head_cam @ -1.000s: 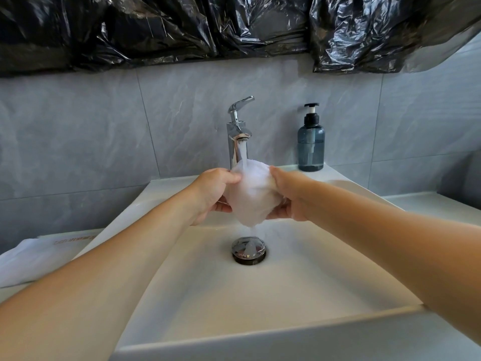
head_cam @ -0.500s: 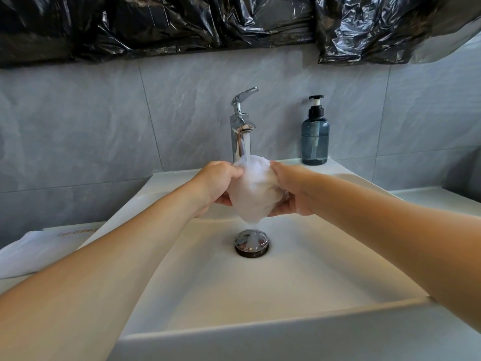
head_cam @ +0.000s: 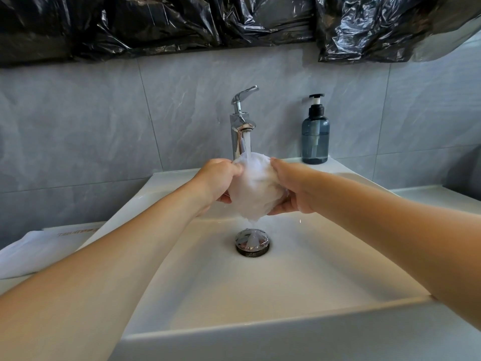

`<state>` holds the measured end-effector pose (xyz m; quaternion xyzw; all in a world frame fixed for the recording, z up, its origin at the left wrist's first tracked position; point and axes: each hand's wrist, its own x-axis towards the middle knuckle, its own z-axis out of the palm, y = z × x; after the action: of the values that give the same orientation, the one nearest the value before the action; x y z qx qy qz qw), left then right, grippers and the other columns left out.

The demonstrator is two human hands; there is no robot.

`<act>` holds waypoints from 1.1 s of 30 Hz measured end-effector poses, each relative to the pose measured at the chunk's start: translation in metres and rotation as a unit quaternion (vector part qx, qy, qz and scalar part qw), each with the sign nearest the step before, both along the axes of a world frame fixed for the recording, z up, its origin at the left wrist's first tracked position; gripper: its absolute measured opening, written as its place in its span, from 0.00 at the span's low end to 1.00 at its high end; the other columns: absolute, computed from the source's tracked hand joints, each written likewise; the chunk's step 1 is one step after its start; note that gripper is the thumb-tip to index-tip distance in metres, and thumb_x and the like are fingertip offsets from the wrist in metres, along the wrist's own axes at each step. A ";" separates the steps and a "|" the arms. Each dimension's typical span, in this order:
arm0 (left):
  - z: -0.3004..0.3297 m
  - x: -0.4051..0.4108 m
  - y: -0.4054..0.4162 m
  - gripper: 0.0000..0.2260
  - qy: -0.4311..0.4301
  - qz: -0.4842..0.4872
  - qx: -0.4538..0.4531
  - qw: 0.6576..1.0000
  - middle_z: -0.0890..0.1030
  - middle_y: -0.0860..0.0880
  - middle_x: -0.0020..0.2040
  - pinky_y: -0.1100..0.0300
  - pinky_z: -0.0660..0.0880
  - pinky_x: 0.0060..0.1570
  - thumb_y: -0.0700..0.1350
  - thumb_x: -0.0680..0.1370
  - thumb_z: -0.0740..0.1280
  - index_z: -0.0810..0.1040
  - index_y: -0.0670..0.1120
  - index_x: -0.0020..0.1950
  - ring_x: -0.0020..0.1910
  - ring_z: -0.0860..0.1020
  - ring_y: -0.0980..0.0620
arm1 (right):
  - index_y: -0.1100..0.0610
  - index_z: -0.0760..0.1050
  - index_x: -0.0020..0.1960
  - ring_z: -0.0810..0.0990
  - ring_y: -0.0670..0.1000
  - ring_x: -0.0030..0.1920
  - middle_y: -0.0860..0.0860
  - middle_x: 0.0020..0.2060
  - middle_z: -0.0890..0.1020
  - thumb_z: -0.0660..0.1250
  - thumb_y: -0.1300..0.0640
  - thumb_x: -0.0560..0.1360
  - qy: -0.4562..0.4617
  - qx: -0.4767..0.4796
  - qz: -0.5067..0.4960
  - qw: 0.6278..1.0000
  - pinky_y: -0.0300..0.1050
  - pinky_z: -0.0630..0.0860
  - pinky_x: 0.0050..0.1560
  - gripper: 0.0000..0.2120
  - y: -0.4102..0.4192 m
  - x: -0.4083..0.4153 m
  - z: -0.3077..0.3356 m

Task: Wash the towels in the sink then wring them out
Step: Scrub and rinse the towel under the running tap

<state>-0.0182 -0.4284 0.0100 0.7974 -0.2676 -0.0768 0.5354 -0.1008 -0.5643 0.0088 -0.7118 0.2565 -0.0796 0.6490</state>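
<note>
A bunched white towel [head_cam: 256, 194] hangs over the middle of the white sink [head_cam: 299, 277], right under the running chrome tap [head_cam: 240, 126]. My left hand [head_cam: 217, 183] grips its left side and my right hand [head_cam: 291, 188] grips its right side, fingers curled round the wet cloth. Water streams onto the top of the towel and drips from its lower tip toward the chrome drain plug [head_cam: 252, 242]. Another white towel [head_cam: 31, 254] lies folded on the counter to the left of the sink.
A dark blue pump bottle [head_cam: 315, 136] stands on the sink's back right corner. Grey tiles cover the wall, with black plastic sheeting [head_cam: 182, 22] along the top. A white counter [head_cam: 442, 194] runs off to the right.
The view has tilted slightly. My hands still hold the towel under the stream, with the towel shifted a little in my grip.
</note>
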 end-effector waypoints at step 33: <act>-0.001 0.003 -0.002 0.12 -0.048 0.023 -0.013 0.999 0.73 0.44 0.34 0.64 0.67 0.27 0.54 0.80 0.66 0.78 0.45 0.47 0.26 0.70 0.49 | 0.56 0.78 0.55 0.86 0.59 0.44 0.58 0.45 0.86 0.54 0.38 0.80 0.009 -0.052 0.057 0.997 0.54 0.84 0.43 0.24 -0.002 0.001 -0.003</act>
<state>-0.0149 -0.4305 0.0094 0.7991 -0.2756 -0.0230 0.5337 -0.1001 -0.5662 0.0054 -0.7585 0.2171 -0.0496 0.6125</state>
